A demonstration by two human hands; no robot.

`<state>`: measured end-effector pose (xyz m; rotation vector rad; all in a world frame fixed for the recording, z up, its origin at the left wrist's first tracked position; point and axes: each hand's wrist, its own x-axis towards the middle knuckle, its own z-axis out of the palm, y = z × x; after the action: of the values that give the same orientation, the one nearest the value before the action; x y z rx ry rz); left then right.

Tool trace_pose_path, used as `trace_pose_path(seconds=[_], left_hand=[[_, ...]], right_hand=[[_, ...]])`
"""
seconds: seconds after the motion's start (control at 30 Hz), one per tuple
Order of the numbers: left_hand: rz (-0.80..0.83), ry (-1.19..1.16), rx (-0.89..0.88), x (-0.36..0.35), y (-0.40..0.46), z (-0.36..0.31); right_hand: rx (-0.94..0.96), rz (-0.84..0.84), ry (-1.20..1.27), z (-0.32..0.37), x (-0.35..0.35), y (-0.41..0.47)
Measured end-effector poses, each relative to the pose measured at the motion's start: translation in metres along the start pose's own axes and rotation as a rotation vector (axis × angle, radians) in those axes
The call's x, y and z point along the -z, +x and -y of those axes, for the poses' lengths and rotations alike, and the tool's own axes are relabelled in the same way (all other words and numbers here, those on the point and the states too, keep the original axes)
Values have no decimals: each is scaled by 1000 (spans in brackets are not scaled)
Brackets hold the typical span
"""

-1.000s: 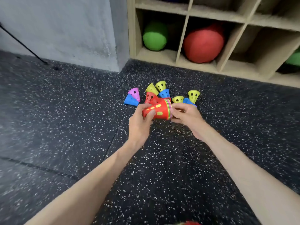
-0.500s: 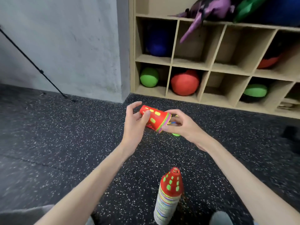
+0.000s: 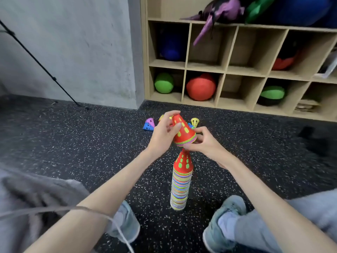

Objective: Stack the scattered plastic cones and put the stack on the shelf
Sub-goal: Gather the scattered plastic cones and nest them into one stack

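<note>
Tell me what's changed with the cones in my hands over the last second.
The small red-topped bundle, gripped sideways above the loose cones, was turned tip-up and brought over the tall stack, nearly touching its tip. Left hand and right hand kept hold. Loose cones stayed put.

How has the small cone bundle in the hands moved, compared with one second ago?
Yes. The small cone bundle went from lying sideways near the loose cones on the floor to upright, tip up, directly above the tall stack.

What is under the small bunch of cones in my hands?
The tall stack stands on the floor right below the held bunch, its red tip just under the rim. Whether tip and rim touch is hidden by the right hand.
</note>
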<state>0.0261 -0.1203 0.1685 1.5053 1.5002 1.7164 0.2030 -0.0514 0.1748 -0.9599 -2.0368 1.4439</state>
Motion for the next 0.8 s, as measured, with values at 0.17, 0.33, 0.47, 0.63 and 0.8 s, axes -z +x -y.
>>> trace_pose_path(seconds=[0.17, 0.33, 0.47, 0.63, 0.8], left_hand=[[79, 83, 31, -2, -10, 7], [246, 247, 44, 4, -21, 25], [349, 289, 90, -3, -34, 44], [312, 265, 117, -10, -39, 58], [331, 292, 111, -4, -37, 56]], right_hand=[[-37, 36, -65, -14, 2, -1], [-152, 143, -207, -40, 2, 6], [-180, 157, -264, -67, 0, 5], [-169, 156, -256, -75, -2, 6], [-74, 122, -255, -69, 10, 9]])
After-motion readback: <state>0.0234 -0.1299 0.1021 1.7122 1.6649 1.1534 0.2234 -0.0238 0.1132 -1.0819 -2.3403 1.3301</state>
